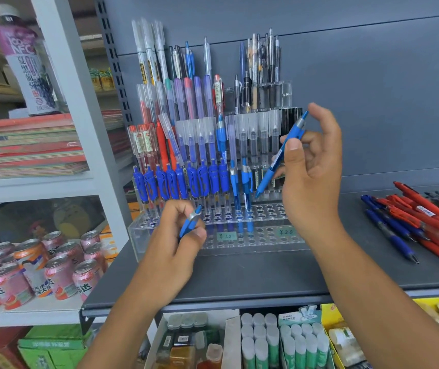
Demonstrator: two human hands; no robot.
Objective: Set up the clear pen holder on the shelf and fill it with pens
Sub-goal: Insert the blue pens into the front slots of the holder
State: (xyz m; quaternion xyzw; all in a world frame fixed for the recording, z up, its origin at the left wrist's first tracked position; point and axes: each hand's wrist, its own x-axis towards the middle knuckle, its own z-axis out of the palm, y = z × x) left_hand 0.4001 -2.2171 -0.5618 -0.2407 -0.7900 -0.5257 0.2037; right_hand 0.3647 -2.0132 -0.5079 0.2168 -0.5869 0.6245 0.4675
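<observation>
Nearest us, the left hand (178, 235) has its fingers (199, 233) curled tight round a blue pen (190, 222), clip end poking up past the thumb. Higher up, the right hand (311, 169) pinches a second blue pen (279, 155) mid-barrel, tip slanting down. Just beyond both sets of fingers sits the clear pen holder (239, 243) on the shelf (239, 278), front holes unfilled. These pens look light, stiff, slick: best held at the rubbery grip. Loose pens (425, 217) lie well right of the right fingers.
</observation>
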